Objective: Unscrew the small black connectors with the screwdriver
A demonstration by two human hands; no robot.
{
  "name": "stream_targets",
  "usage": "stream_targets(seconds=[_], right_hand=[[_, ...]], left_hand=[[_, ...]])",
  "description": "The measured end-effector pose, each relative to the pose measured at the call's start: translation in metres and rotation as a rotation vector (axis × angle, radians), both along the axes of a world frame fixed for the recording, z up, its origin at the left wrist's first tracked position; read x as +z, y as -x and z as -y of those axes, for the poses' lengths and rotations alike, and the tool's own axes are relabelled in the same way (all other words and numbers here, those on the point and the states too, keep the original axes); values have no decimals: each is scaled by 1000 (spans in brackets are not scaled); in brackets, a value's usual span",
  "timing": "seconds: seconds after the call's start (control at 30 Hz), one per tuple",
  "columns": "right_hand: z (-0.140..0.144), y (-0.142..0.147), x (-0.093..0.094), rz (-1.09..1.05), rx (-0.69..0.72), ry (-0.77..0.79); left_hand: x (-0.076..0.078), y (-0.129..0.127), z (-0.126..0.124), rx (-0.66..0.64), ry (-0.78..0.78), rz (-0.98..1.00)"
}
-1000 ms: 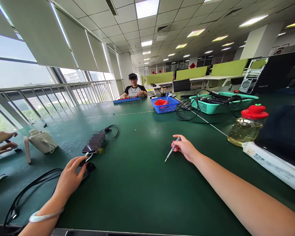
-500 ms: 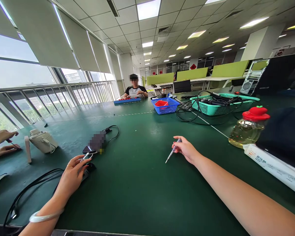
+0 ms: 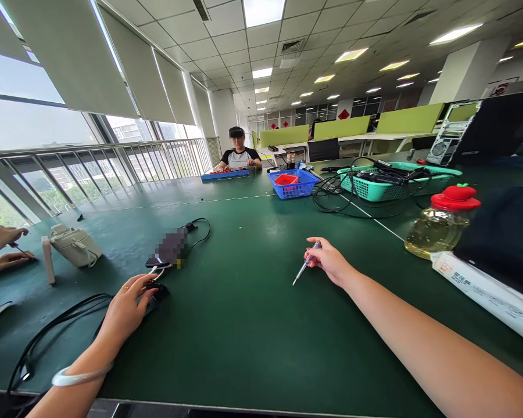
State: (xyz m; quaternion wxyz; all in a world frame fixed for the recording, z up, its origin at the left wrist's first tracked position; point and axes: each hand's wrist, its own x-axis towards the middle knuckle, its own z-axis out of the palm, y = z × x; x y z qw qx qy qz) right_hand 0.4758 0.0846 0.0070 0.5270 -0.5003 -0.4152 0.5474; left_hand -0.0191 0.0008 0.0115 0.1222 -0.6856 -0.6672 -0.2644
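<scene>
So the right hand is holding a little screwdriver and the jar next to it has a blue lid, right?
Not quite. The head view shows the jar has a red lid, not blue. The rest is right: the right hand holds a little screwdriver.

— What are the hands doing?
— The right hand pinches a thin screwdriver, its tip slanting down toward the green table. The left hand, with a bangle at the wrist, rests its fingers on a small black device beside a phone with a white cable plugged in.
— And around them?
— A black cable loops near the left arm. A white pouch lies farther left, next to another person's hands. On the right stands a jar with a red lid; a blue basket and a teal basket full of cables sit farther back. A person sits at the far end.
</scene>
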Motion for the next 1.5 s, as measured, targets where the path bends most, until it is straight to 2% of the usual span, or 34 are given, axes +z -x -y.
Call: stream_targets(seconds=[0.13, 0.37, 0.6, 0.9, 1.1, 1.3, 1.5], right_hand=[[0, 0, -1, 5, 5, -4], [1, 0, 0, 20, 21, -13], [0, -1, -2, 19, 24, -23], [-3, -1, -5, 20, 24, -34], [-1, -1, -2, 34, 24, -29], [-3, -2, -5, 26, 27, -33], [-3, -1, -6, 14, 26, -31]], left_hand=[[3, -2, 0, -4, 58, -12], [7, -2, 0, 64, 75, -42], [3, 1, -2, 21, 60, -77], [-2, 5, -4, -36, 43, -27], [-3, 3, -4, -81, 92, -34], [-1, 7, -3, -36, 105, -49], [-8, 17, -5, -30, 105, -84]])
